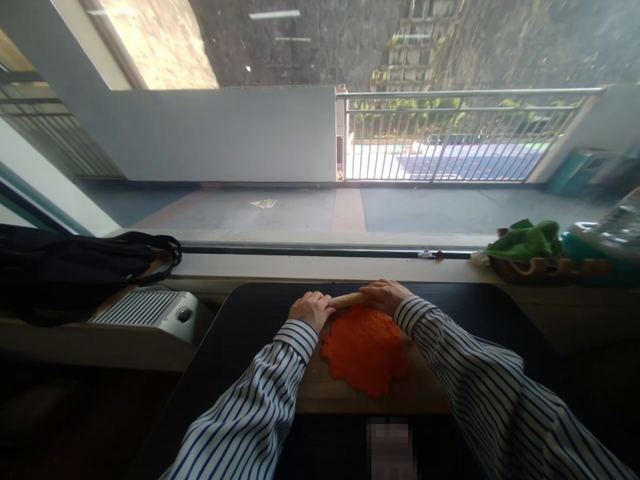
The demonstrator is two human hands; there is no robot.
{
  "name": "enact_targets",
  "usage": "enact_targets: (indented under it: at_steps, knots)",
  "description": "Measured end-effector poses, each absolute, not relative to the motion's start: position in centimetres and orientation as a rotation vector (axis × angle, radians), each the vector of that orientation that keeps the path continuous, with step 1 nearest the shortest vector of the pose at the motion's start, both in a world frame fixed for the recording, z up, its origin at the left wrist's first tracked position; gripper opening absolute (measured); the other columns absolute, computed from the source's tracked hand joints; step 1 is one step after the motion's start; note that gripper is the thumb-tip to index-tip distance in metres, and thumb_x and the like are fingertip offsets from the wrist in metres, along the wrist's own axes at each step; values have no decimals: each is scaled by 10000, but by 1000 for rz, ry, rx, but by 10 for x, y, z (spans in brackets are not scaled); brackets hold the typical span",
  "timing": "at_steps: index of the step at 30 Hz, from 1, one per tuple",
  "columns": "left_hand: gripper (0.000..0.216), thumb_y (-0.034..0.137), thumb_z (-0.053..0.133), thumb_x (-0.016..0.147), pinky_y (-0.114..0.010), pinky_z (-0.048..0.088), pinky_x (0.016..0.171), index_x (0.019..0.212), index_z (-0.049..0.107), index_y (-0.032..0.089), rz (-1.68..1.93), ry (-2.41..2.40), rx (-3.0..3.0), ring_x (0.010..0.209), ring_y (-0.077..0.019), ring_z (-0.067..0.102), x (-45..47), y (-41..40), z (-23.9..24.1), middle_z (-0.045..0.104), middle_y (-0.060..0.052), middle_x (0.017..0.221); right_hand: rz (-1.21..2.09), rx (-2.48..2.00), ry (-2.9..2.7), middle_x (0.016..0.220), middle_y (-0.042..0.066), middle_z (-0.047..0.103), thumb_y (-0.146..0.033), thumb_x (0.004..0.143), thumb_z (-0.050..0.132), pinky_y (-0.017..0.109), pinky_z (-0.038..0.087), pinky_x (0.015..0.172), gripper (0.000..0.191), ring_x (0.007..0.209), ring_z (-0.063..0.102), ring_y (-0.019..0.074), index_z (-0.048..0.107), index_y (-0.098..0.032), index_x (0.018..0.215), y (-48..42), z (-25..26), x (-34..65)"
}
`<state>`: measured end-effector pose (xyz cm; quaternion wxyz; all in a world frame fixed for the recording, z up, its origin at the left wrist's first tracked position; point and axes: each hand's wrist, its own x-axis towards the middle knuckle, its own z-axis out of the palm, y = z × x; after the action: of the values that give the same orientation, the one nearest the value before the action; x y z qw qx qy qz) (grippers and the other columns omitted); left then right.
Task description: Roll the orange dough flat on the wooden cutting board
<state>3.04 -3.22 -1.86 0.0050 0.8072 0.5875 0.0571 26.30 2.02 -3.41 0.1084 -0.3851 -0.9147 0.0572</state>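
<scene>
A flat, ragged-edged sheet of orange dough [367, 350] lies on a brown board [375, 402]. Across its far edge runs a pale wooden rolling pin [346, 301], slightly tilted. My left hand [313, 310] is closed over the pin's left end. At the right end, my right hand [386, 295] grips the pin with bent fingers. Both hands hide the ends of the pin. The middle of the pin shows between them, at the dough's far rim.
The board rests on a dark table [260, 313] beside a window sill [300, 267]. To the left are a black bag [75, 267] and a white heater [150, 310]. A green cloth [527, 240] lies on a brown holder at the right. A blurred pinkish patch [391, 448] is near me.
</scene>
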Motion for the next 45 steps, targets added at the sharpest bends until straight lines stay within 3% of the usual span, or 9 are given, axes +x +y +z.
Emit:
enact_targets:
  at_steps: [29, 38, 45]
  knots:
    - [156, 326, 549, 797, -311, 439, 727, 917, 590, 236, 139, 1805, 2542, 888, -204, 545, 38, -34, -13, 623, -29, 939, 160, -1083, -2608, 996, 74, 648, -204, 792, 542, 347, 464, 810, 329, 913, 569, 197, 597, -225, 1115, 10, -44, 278]
    - [183, 342, 555, 779, -325, 430, 721, 895, 583, 202, 177, 1878, 2510, 854, -215, 542, 36, -43, -7, 608, -49, 888, 226, -964, -2680, 981, 68, 660, -270, 767, 580, 315, 457, 803, 338, 883, 590, 199, 615, -207, 1097, 31, -27, 268]
    - [261, 373, 533, 784, -321, 435, 749, 986, 598, 222, 190, 1843, 2472, 853, -211, 534, 35, -57, -13, 582, -60, 880, 231, -982, -2763, 996, 53, 662, -241, 738, 618, 335, 452, 814, 331, 921, 586, 211, 631, -240, 1069, 32, -21, 256]
